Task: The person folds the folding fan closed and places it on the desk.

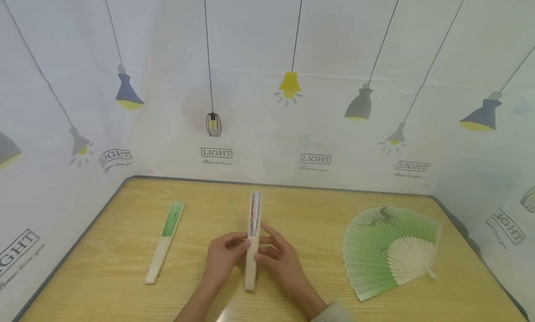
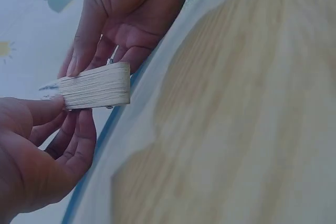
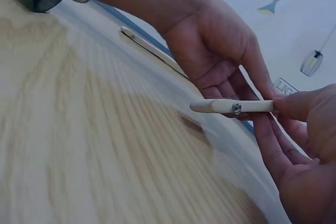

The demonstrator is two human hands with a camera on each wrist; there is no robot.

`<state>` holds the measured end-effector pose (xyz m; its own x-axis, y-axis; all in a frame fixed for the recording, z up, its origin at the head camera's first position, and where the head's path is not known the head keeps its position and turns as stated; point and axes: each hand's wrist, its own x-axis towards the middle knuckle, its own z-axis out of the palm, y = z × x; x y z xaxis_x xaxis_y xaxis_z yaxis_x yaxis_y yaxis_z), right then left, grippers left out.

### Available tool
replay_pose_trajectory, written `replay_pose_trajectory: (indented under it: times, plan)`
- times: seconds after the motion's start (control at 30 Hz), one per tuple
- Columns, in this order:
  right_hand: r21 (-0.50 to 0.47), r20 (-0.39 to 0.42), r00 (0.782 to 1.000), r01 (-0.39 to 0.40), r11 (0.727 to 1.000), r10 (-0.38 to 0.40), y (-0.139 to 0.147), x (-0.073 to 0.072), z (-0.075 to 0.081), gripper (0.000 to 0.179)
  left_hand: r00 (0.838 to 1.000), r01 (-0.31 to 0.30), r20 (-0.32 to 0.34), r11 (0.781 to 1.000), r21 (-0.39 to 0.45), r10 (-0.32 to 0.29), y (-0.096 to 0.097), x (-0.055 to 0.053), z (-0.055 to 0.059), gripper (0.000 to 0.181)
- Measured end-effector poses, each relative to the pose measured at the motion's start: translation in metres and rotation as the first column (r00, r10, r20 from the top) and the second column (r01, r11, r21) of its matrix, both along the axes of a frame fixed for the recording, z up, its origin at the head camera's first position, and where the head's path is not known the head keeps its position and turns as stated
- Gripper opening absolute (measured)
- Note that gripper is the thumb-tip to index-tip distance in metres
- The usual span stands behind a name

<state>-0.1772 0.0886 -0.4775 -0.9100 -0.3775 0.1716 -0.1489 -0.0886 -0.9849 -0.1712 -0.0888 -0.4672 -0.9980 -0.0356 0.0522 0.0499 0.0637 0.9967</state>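
A folded hand fan (image 1: 252, 261) with pale ribs and a purple-and-red printed strip stands out between both hands, above the middle of the table. From its left side, my left hand (image 1: 223, 257) pinches it between thumb and fingers. My right hand (image 1: 283, 262) grips its other side the same way. In the left wrist view, the stacked rib ends (image 2: 102, 88) lie pressed together, with fingers along both sides. A metal rivet (image 3: 237, 108) shows near the rib end in the right wrist view.
On the left of the wooden table (image 1: 200, 210) lies another folded fan (image 1: 167, 240), green with pale ribs. A green fan (image 1: 372, 252) is spread out on the right. White sheeting (image 1: 259, 164) printed with lamps surrounds the table's back and sides.
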Motion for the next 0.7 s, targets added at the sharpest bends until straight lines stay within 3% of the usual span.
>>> replay_pose_trajectory:
  times: [0.17, 0.37, 0.53, 0.7]
  plan:
    - [0.024, -0.01, 1.0, 0.023, 0.999, -0.023, -0.023, 0.006, 0.009, 0.062, 0.997, -0.065, 0.031, 0.997, -0.032, 0.066, -0.016, 0.003, 0.008, 0.025]
    - [0.051, -0.003, 0.999, 0.054, 0.997, -0.054, -0.048, 0.006, 0.003, 0.055, 0.992, -0.11, 0.046, 0.99, -0.089, 0.115, -0.036, 0.006, 0.012, 0.024]
    - [0.097, -0.033, 0.996, 0.08, 0.992, -0.077, -0.069, 0.011, 0.003, 0.054, 0.987, -0.149, 0.041, 0.973, -0.179, 0.158, -0.054, 0.008, 0.014, 0.022]
    - [0.113, 0.022, 0.998, 0.064, 0.992, -0.067, -0.09, 0.016, 0.005, 0.052, 0.979, -0.165, 0.065, 0.945, -0.281, 0.191, -0.073, 0.009, 0.012, 0.022]
